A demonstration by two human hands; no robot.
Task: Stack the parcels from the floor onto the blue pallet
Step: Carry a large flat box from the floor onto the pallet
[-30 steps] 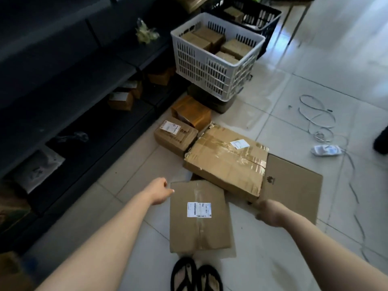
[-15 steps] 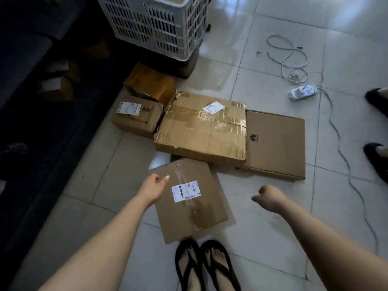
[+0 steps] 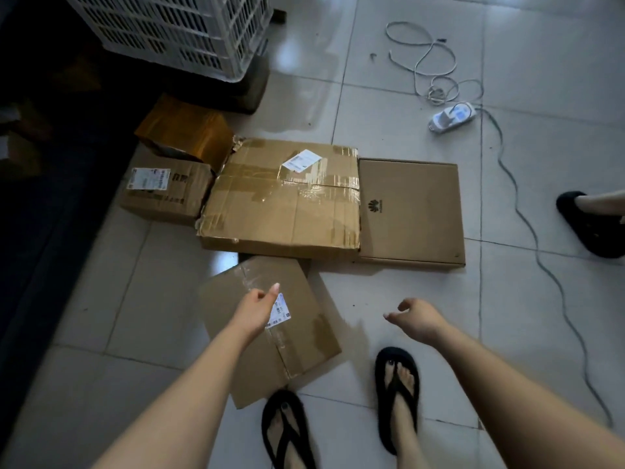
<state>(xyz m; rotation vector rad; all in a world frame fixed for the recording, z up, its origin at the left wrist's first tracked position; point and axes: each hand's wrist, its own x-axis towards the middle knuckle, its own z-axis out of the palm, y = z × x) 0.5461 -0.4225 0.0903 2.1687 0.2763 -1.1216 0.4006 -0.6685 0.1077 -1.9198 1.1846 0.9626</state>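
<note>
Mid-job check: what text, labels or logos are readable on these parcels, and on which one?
Flat box: petal logo with a tiny word beside it, too small to read.
Large taped box: slanted label, print blurred.
Small left box: corner label, unreadable.
Nearest parcel: centre label, partly behind the left hand, unreadable.

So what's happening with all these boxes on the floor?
A person stands over the nearest parcel on the floor. The left hand is above its label, and the right hand hangs open beside it, above the tiles. Neither hand holds anything yet. Behind it lie four more parcels, and no pallet is in view.
</note>
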